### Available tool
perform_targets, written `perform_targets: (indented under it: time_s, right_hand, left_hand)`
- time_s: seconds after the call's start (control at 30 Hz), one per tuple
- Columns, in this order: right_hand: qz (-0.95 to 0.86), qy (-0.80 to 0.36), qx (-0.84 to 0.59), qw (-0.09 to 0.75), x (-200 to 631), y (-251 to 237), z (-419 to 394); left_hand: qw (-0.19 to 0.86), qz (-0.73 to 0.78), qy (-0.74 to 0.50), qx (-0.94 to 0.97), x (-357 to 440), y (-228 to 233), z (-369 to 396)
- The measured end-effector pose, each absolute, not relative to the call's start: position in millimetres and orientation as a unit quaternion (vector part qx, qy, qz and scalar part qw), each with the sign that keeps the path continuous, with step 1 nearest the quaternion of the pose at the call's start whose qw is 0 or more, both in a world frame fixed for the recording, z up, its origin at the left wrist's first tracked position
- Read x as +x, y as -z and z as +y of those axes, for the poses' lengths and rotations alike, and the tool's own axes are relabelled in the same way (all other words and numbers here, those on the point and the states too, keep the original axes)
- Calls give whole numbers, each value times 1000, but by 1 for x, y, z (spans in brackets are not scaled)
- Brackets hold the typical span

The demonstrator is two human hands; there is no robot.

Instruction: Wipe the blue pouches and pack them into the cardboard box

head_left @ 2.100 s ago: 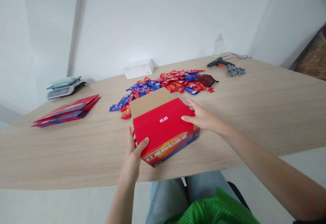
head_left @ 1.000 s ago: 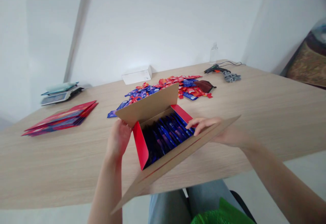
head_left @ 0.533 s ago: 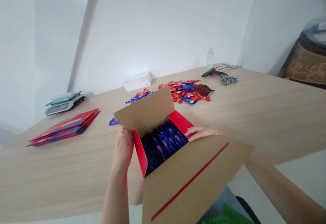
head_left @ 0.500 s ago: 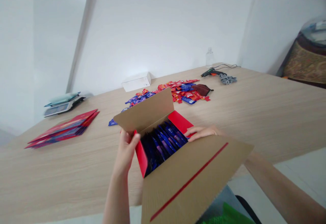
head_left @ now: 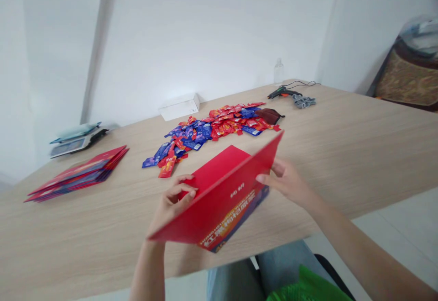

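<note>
A red cardboard box [head_left: 219, 214] with printed lettering and a blue and orange design is between my two hands at the table's near edge. Its large front flap is tilted up, and the rear flap [head_left: 222, 166] lies folded over the top, red side showing. The blue packets inside are hidden by the flaps. My left hand [head_left: 174, 200] grips the left end, fingers curled over the folded flap. At the right end, my right hand [head_left: 289, 180] pinches the box, thumb on the outer face of the raised flap and fingers behind it.
Beyond the box lies a heap of red and blue packets [head_left: 205, 132], with a brown pouch-like item [head_left: 270, 116] on its right. Flat folded boxes [head_left: 82, 173] are stacked at left. A white box [head_left: 179, 107], a glue gun [head_left: 284, 92] and a clear bottle [head_left: 278, 71] stand further back.
The rear flap has been folded down over the packets. The front flap has swung up from my lap side, showing its printed red outside. My right hand has moved to its right edge.
</note>
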State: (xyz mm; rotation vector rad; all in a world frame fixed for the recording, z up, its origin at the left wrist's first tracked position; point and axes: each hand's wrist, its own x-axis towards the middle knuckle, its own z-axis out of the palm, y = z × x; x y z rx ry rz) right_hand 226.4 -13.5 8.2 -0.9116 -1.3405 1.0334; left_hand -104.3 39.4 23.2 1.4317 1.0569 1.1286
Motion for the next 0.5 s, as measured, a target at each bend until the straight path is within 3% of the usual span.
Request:
perform_targets:
  time_s: [0.1, 0.2, 0.33, 0.5]
  right_hand:
    - [-496, -392, -467, 619, 213, -11, -7]
    - [-538, -235, -544, 599, 208, -21, -1]
    - [-719, -87, -511, 463, 204, -37, 1]
    - [-763, -60, -569, 300, 191, -34, 4]
  left_hand:
    - [486, 451, -500, 558, -96, -9, 34]
    - [496, 443, -529, 528, -90, -1, 29]
    - [515, 422, -561, 491, -86, 4, 28]
    - [540, 399, -581, 460, -88, -1, 30]
